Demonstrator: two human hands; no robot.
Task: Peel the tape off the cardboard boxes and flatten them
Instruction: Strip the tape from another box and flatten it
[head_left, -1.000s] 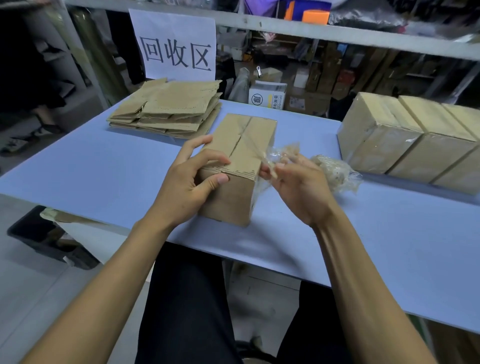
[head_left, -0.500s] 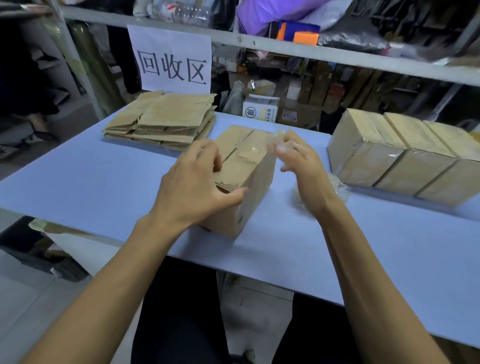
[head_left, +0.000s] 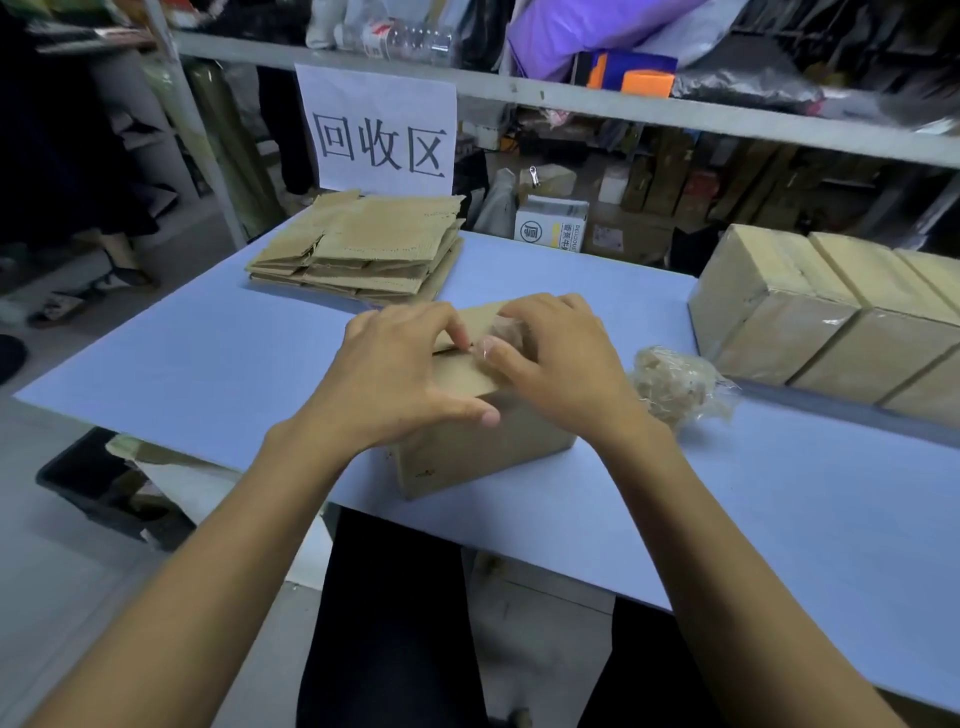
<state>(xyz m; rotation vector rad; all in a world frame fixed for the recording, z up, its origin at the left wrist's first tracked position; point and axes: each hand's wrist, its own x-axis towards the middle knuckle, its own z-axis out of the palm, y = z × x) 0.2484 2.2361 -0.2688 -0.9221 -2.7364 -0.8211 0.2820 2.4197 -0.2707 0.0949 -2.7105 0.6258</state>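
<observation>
A brown cardboard box (head_left: 483, 447) stands on the blue table (head_left: 208, 364) right in front of me. My left hand (head_left: 400, 374) grips its top, fingers curled at the flap seam and thumb on the near edge. My right hand (head_left: 566, 364) lies over the right part of the top, and a scrap of clear tape (head_left: 506, 331) sits pinched between its fingers and thumb. Both hands hide most of the top flaps. A crumpled ball of peeled tape (head_left: 675, 387) lies just right of the box.
A stack of flattened boxes (head_left: 363, 244) lies at the back left under a white sign (head_left: 382, 130). A row of taped boxes (head_left: 779, 322) lines the right side. Below the table's left edge sits a black bin (head_left: 104, 483). Shelves with clutter stand behind.
The right hand pulled the tape strip up off the box's side and has come down onto the top. The left hand slid from the box's side onto its top flaps.
</observation>
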